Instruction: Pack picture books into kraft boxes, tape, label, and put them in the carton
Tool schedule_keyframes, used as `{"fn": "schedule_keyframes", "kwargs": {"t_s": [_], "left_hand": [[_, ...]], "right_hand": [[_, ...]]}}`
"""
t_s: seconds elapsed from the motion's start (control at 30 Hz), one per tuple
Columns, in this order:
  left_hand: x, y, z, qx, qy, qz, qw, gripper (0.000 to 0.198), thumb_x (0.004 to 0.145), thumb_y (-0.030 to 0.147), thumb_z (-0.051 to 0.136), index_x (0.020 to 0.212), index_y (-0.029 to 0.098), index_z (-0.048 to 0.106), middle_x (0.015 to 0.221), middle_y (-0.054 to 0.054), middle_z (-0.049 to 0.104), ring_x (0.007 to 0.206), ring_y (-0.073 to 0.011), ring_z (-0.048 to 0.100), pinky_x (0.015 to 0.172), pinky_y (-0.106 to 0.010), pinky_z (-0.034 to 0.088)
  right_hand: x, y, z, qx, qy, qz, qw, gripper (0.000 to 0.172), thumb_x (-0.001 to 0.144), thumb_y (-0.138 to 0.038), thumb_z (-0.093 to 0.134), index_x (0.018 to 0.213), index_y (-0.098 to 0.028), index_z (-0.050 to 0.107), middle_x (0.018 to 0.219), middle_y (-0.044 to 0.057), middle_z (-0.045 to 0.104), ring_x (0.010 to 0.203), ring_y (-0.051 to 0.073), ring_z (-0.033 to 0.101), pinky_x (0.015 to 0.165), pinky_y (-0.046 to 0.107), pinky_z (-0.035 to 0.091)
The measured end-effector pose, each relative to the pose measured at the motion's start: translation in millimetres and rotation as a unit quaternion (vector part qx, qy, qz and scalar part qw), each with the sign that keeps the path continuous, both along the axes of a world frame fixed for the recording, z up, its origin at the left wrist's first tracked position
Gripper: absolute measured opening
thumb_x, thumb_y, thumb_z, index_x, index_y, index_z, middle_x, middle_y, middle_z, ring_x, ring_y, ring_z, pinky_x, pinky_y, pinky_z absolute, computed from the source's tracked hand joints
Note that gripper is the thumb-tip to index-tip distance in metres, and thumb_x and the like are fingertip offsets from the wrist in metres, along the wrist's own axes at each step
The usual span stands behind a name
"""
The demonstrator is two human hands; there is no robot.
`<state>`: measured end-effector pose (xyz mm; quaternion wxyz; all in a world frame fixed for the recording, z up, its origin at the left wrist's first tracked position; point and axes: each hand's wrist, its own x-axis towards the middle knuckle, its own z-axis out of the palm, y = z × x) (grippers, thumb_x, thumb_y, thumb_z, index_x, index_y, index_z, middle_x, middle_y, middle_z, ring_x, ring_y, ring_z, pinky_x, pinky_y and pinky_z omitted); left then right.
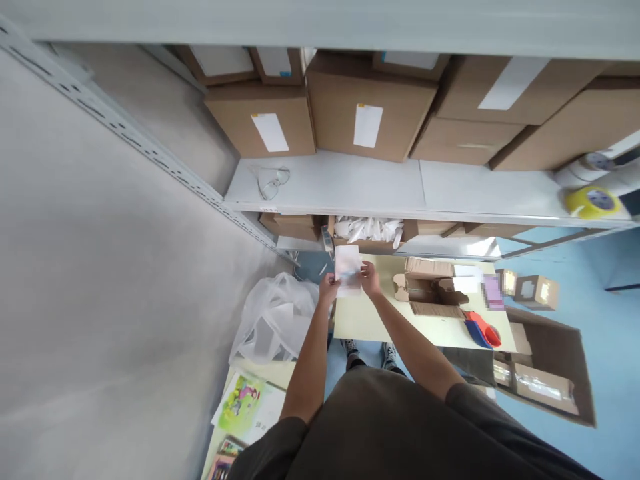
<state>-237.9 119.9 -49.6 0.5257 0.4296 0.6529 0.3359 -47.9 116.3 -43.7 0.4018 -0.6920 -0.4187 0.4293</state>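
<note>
A white sheet of paper (347, 267), perhaps a label or slip, is held up between my two hands over the left end of a pale yellow table. My left hand (329, 289) grips its lower left edge with closed fingers. On the other side, my right hand (370, 279) pinches the right edge. Print on the sheet is too blurred to read. To the right, an open cardboard box (431, 291) with raised flaps stands on the table (367, 323). Behind the paper, a carton of crumpled white paper (369, 229) sits below the shelf.
Closed cartons (370, 120) line the shelf (345, 180), with eyeglasses (274, 183) and yellow tape (593, 201) on it. A blue and red object (483, 330) lies at the table's right. A white plastic bag (280, 313) and picture book (245, 403) are left; a large carton (555, 360) stands right.
</note>
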Motion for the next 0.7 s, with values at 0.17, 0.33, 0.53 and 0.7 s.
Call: {"fn": "schedule_keyframes", "kwargs": {"t_s": [0.17,0.33,0.53,0.7], "left_hand": [[62.9,-17.0,57.9,0.079,0.025,-0.072,0.994,0.017,0.080,0.029,0.075,0.092,0.021,0.066,0.087,-0.002,0.076,0.081,-0.0177,0.071,0.079,-0.028,0.054],[153.5,-47.3,101.7,0.107,0.087,-0.167,0.976,0.014,0.089,0.030,0.071,0.098,0.021,0.076,0.094,-0.004,0.080,0.087,-0.0182,0.074,0.083,-0.027,0.054],[272.0,-90.3,121.4,0.050,0.145,-0.227,0.962,0.022,0.094,0.031,0.065,0.086,0.023,0.084,0.076,-0.003,0.080,0.080,-0.0202,0.076,0.078,-0.027,0.053],[350.2,-121.5,110.7,0.031,0.219,-0.178,0.959,0.027,0.097,0.035,0.063,0.085,0.023,0.085,0.083,-0.008,0.082,0.087,-0.0243,0.078,0.079,-0.029,0.053]], "right_hand": [[68.4,-19.2,60.7,0.001,-0.046,-0.052,0.998,0.061,0.075,-0.025,0.063,0.135,-0.020,0.068,0.104,0.007,0.080,0.084,0.022,0.073,0.080,0.034,0.063],[171.6,-55.2,100.2,0.009,-0.084,-0.044,0.995,0.047,0.074,-0.022,0.059,0.117,-0.016,0.079,0.104,0.007,0.082,0.087,0.025,0.074,0.083,0.034,0.061],[277.1,-86.8,119.0,-0.003,-0.196,0.021,0.980,0.041,0.078,-0.013,0.059,0.115,-0.018,0.076,0.116,0.011,0.079,0.105,0.027,0.072,0.097,0.035,0.057],[309.0,-89.6,119.5,-0.071,-0.212,0.152,0.963,0.045,0.086,-0.030,0.076,0.128,-0.019,0.068,0.122,0.013,0.077,0.114,0.029,0.072,0.097,0.034,0.055]]}}
